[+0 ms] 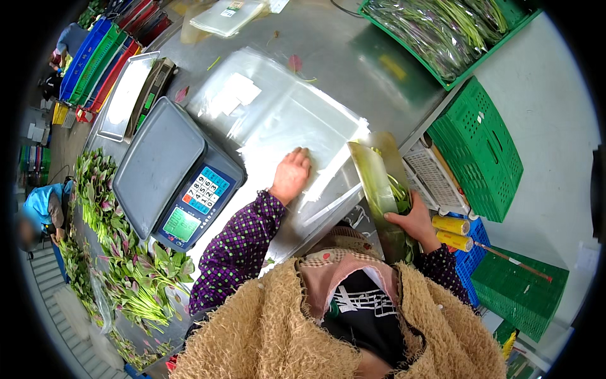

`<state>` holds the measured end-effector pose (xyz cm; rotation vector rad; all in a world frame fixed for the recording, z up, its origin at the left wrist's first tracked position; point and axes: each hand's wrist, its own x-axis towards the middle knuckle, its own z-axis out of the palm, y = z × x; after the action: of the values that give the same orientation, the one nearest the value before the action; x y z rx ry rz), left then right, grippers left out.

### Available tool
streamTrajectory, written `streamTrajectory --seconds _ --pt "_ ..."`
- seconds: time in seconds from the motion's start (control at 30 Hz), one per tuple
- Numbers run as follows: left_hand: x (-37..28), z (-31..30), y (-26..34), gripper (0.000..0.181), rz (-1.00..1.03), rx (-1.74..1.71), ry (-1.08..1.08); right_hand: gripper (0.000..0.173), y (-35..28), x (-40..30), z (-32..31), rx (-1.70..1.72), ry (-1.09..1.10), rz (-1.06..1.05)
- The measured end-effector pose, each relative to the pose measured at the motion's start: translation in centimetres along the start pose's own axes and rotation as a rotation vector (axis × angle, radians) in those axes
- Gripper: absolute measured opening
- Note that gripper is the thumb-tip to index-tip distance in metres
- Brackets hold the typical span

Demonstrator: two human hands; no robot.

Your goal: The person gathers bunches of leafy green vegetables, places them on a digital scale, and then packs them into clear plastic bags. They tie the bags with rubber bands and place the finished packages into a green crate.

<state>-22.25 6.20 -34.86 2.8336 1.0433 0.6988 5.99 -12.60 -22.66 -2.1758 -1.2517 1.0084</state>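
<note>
My left hand [292, 176] lies on a stack of clear plastic bags [279, 104] on the metal table. Its fingertips touch the film; whether they pinch a bag cannot be seen. At the table's front edge, my right hand [416, 220] grips a curved, translucent trough-like sleeve [374, 180] by its side, thumb on the outside. Green stems and leaves [400, 194] show inside the sleeve, partly hidden by its walls and my hand. A digital scale [180, 175] with a grey pan and a lit display stands left of the bags.
Leafy amaranth bunches [142, 275] cover the table's left side. A green crate [447, 87] of bagged greens sits at the far right. Stacked green crates [478, 147] and yellow rolls [452, 232] stand right of the table. Another person [45, 208] bends over greens at left.
</note>
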Motion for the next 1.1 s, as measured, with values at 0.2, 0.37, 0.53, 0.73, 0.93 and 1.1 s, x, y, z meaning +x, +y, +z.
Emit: streamTrajectory --seconds 0.2,0.37,0.53,0.73,0.93,1.1 --pt "0.1 -1.5 0.9 0.015 -0.085 -0.086 -0.031 0.089 -0.1 -0.1 0.3 -0.056 -0.03 -0.051" --pt "0.7 -1.4 0.3 0.014 -0.385 -0.229 -0.01 0.089 -1.3 0.7 0.6 -0.082 -0.081 -0.158" --pt "3.4 -5.7 0.3 0.01 -0.596 -0.415 0.068 0.093 -5.0 1.4 2.2 -0.284 -0.179 -0.246" --pt "5.8 -9.0 3.0 0.009 -0.294 -0.193 0.332 0.109 -8.1 2.4 3.2 -0.499 -0.195 -0.421" --pt "4.7 -9.5 4.8 0.021 0.091 -0.025 0.42 0.119 -9.6 6.6 4.0 -0.335 -0.169 -0.407" --pt "-2.4 -5.6 7.8 0.068 -0.348 -0.094 0.153 0.098 -7.4 8.0 6.1 0.053 -0.176 -0.399"
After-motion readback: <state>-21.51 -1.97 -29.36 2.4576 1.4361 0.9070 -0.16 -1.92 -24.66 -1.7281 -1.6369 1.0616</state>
